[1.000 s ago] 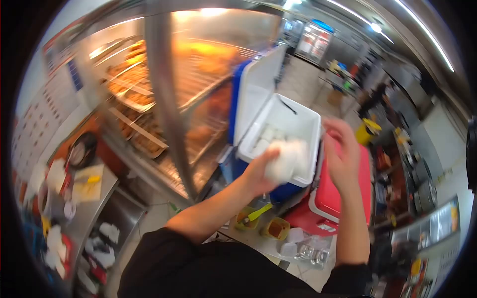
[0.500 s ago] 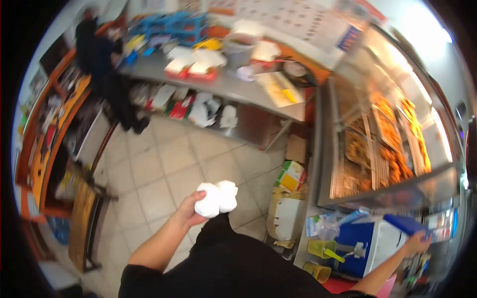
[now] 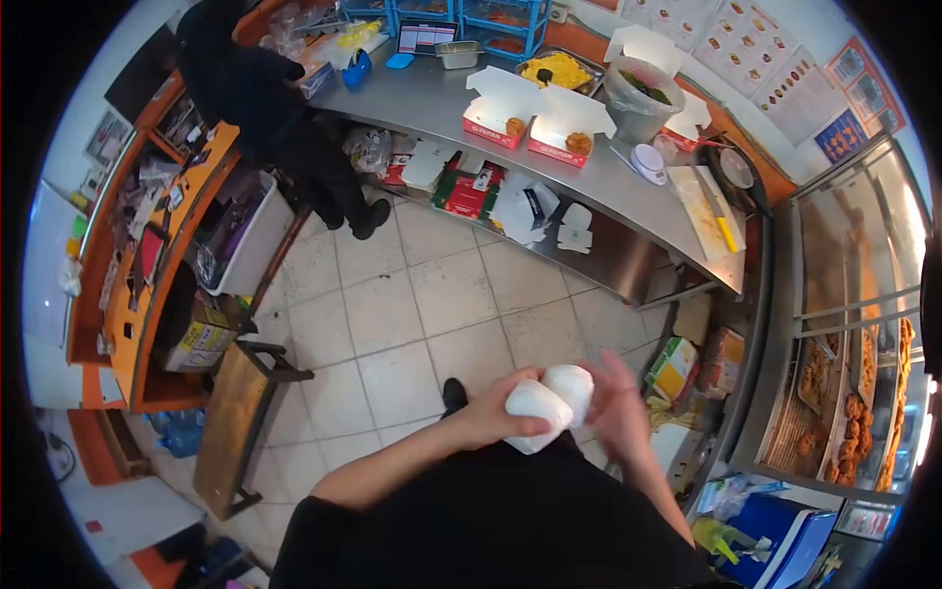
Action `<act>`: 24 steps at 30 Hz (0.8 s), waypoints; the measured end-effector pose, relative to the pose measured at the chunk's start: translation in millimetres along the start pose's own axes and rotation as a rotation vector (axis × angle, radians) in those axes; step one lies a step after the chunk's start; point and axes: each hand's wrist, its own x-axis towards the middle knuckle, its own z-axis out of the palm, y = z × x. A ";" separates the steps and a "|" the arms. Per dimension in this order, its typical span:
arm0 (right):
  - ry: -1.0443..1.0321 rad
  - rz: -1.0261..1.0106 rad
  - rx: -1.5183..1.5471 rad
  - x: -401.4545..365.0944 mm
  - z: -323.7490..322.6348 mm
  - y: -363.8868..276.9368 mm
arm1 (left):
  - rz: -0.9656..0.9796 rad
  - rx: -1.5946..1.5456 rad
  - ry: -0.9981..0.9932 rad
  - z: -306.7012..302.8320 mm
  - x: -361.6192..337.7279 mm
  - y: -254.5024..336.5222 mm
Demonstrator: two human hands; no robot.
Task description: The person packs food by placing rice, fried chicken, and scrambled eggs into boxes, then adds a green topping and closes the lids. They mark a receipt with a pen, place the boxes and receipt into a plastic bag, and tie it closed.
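White packs (image 3: 535, 401) paired in left fingers (image 3: 531, 426), likely so one hand carries both; right fingers (image 3: 605, 390) spread beside, touch unclear. Bench (image 3: 628, 199), twelve o'clock: boxes (image 3: 491, 133) lid-up, food reachable.

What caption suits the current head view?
Left hand grips two rounded white packets above a beige tiled floor, blurred right hand beside them.

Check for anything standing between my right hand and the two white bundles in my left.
Nothing visible stands between your right hand and the two white bundles. Your left hand grips them from the opposite side. The right hand is blurred beside them, so whether it touches them is unclear.
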 end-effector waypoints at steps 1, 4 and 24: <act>-0.155 -0.055 0.016 17.0 24.3 12.6 | 0.021 0.207 -0.009 -12.7 4.3 16.4; -0.338 0.025 0.023 81.5 68.7 -3.5 | 0.023 0.395 0.056 -45.5 12.4 68.2; 0.530 -0.676 -1.505 648.0 50.5 -188.0 | -0.089 0.198 0.778 -383.1 410.1 242.9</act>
